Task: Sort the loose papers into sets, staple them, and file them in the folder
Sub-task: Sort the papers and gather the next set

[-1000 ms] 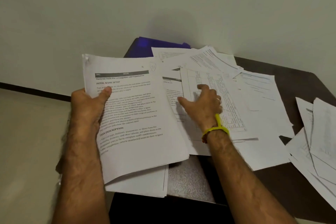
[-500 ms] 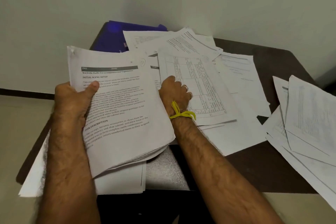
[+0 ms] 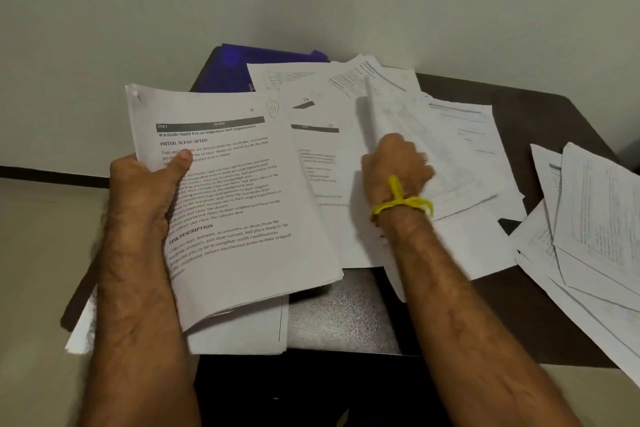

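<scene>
Left hand [image 3: 152, 184] grips a stapled set [image 3: 239, 204] by its edge, thumb on top, while the right hand [image 3: 398, 166] pinches up a blurred sheet [image 3: 408, 128] from the loose papers [image 3: 464, 156] — sorting, I judge — next matching it, blue folder [image 3: 235, 69] waiting behind.

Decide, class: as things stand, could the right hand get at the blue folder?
Probably not directly. The right hand is lifting a sheet, and loose papers overlap the folder, which lies at the table's far edge beyond the left hand's stack.
</scene>
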